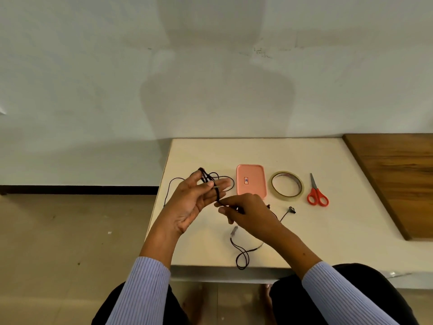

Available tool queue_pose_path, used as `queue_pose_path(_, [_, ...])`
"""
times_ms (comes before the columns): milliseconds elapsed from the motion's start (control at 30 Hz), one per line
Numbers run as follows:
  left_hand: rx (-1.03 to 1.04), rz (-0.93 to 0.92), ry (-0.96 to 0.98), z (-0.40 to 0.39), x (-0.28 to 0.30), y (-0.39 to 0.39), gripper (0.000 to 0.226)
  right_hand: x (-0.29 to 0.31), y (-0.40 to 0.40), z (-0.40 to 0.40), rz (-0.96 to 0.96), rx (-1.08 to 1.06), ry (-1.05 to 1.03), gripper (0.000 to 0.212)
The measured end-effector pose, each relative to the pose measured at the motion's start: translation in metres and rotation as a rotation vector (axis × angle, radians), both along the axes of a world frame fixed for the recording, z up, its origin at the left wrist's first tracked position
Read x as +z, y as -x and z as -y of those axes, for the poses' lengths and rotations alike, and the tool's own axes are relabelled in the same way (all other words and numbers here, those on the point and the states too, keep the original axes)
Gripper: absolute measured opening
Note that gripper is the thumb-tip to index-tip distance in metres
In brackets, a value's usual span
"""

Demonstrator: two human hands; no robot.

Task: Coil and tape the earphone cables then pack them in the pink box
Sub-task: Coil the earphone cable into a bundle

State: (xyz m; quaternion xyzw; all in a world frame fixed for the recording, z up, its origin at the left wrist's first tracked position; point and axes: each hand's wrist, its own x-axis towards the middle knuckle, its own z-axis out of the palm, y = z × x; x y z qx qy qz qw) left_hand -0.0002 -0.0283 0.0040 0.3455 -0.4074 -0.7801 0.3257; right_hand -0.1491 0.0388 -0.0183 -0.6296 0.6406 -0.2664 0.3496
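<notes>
Because the earphone cable is thin, light and limp, it holds no shape of its own: judge it likely to spring out of its loops unless you keep them pinned. Take hold along the cord, not at the small earbud or the plug, which look the more fragile parts. Your left hand is raised over the table edge, palm toward you, fingers spread and fairly straight, with several turns wound around them. Your right hand sits just right of it, lower, fingertips pinching the cord where it leaves the loops. Loose cable trails on the table toward you. The pink box lies closed just beyond the right hand, with the tape roll and scissors to its right.
</notes>
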Motion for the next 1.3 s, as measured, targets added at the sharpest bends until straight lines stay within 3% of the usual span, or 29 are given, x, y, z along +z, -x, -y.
queue_pose_path(100, [-0.013, 0.195, 0.054, -0.003, -0.004, 0.001, 0.063, 0.0, 0.005, -0.001, -0.201, 0.022, 0.091, 0.018])
queue_pose_path(233, [-0.115, 0.346, 0.035, -0.008, -0.005, 0.002, 0.067, 0.007, 0.017, -0.002, -0.296, 0.086, 0.18, 0.015])
queue_pose_path(467, [-0.254, 0.431, 0.022, -0.009, 0.002, -0.003, 0.066, 0.009, 0.028, 0.0, -0.244, 0.126, 0.286, 0.013])
queue_pose_path(667, [-0.462, 0.306, -0.059, -0.015, 0.01, -0.008, 0.062, 0.014, 0.042, 0.005, -0.009, 0.016, 0.307, 0.012])
queue_pose_path(800, [-0.579, 0.27, -0.07, -0.019, 0.011, -0.007, 0.056, 0.014, 0.041, 0.005, 0.031, -0.051, 0.356, 0.013])
queue_pose_path(1133, [-0.622, 0.189, -0.049, -0.019, 0.01, -0.003, 0.048, 0.009, 0.033, 0.005, 0.076, -0.237, 0.38, 0.013])
queue_pose_path(1300, [-0.581, -0.065, -0.072, -0.017, 0.014, -0.007, 0.044, 0.016, 0.033, 0.002, 0.35, -0.286, 0.158, 0.015])
